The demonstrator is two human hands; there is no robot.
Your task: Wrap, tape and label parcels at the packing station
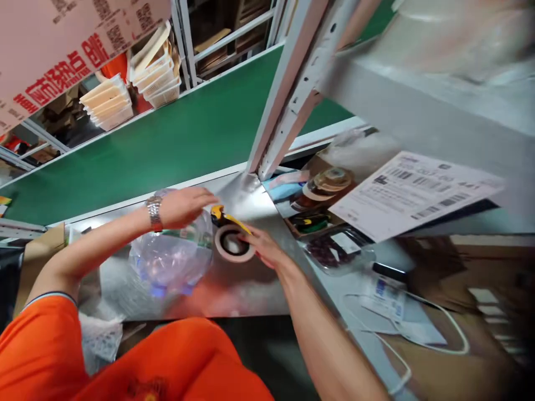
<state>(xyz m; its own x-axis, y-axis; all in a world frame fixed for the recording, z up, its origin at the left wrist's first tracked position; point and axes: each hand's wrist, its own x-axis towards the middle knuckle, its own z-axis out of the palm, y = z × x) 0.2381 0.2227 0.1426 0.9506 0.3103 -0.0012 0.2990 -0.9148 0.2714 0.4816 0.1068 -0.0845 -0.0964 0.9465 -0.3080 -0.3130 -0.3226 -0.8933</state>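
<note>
Firmly, my right hand (267,249) pinches the yellow-handled tape dispenser (224,255), its roll jutting from my fingers toward ten o'clock, above the metal tabletop (261,292). Farther along at ten o'clock, my left hand (181,207) reaches flat, fingers straightened, tips just beside the dispenser's far end. The clear plastic bag (171,262) sits at nine o'clock from my grip, a clear container (334,248) of something dark at three, the green panel (200,133) at eleven.
</note>
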